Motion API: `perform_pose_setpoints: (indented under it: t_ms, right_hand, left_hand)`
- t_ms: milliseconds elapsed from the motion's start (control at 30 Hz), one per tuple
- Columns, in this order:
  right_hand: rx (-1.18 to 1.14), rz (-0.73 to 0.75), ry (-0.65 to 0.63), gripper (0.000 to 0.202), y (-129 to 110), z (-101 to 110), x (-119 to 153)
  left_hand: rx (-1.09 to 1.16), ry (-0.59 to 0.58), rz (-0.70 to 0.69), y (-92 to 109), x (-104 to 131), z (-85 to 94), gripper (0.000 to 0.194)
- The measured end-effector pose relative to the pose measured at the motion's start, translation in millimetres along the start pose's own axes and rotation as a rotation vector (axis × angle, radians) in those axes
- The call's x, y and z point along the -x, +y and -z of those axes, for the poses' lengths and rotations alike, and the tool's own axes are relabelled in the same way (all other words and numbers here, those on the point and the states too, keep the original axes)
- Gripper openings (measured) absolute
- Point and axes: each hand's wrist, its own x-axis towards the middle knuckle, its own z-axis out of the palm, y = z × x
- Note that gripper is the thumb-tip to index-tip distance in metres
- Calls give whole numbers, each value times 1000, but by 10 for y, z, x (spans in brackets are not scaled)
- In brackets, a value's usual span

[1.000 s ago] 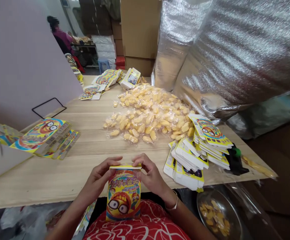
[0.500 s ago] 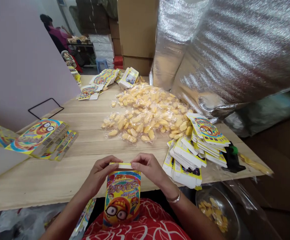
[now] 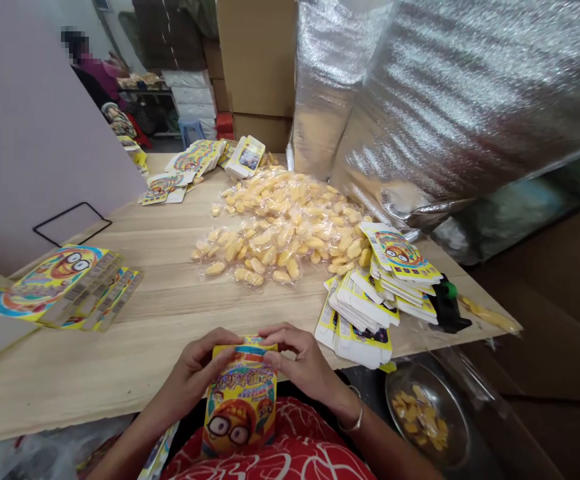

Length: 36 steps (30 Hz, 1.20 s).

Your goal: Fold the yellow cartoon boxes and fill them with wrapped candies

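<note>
Far left, 9 o'clock: stack of printed yellow cartons (image 3: 60, 283) lying flat on the wooden table (image 3: 160, 320), fanned slightly. Just behind it, a black wire frame (image 3: 73, 223) at the foot of the lilac wall (image 3: 30, 147).

At 11 o'clock, top left: another person (image 3: 97, 77) working at a far bench, well apart. Nearer, loose flat cartons (image 3: 180, 170) scattered at the far table end.

Centre bottom, 6 o'clock: left hand (image 3: 197, 370) and right hand (image 3: 303, 363) both closed on the top of one small cartoon-face box (image 3: 240, 400). Box is upright, over the lap at the near table edge, not resting on the table. Fingertips of both hands pinch and press the top flap down; thumbs in front, fingers curled over the top edge. Bracelet (image 3: 353, 420) on the right wrist.

Centre, 12 o'clock: heap of yellow wrapped pieces (image 3: 283, 223) spread on the table.

At 2 o'clock from the hands: pile of flat unfolded cartons (image 3: 380, 293), touching the heap's right edge. Black tool with a green cap (image 3: 447, 303) just beside that pile.

At 4 o'clock, below table level: metal bowl (image 3: 423, 413) with yellow pieces in it.

Upper right: large silver foil bags (image 3: 445, 100); cardboard boxes (image 3: 255, 60) behind.
</note>
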Motion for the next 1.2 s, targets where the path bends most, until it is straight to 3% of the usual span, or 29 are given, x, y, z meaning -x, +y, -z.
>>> perform_pose_setpoints:
  t_ms: [100, 133, 300, 467, 533, 633, 733, 867, 1067, 1200]
  right_hand:
    - [-136, -129, 8, 60, -36, 90, 40]
    - [-134, -125, 0, 63, -74, 132, 56]
    - [99, 101, -23, 32, -302, 335, 155]
    - [198, 24, -129, 36, -420, 522, 206]
    - [225, -2, -222, 43, -475, 602, 185]
    - [308, 74, -383, 51, -557, 689, 117]
    - [397, 150, -430, 44, -586, 693, 66]
    - [384, 154, -309, 43, -559, 619, 115]
    - [432, 239, -160, 21, -479, 580, 206]
    - [229, 66, 41, 19, -358, 545, 158]
  left_hand:
    - [25, -23, 5, 105, -81, -79, 21]
    - [32, -35, 16, 149, -102, -118, 23]
    - [85, -29, 69, 286, -136, -328, 28]
    - [106, 16, 115, 264, -92, -423, 36]
    - [96, 11, 109, 265, -80, -447, 45]
    - [105, -4, 101, 281, -80, -487, 58]
    - [57, 11, 72, 287, -88, -521, 45]
    - [-60, 50, 11, 278, -89, -521, 24]
    - [33, 102, 93, 283, -125, -482, 36]
    - [-8, 121, 78, 290, -109, -522, 44]
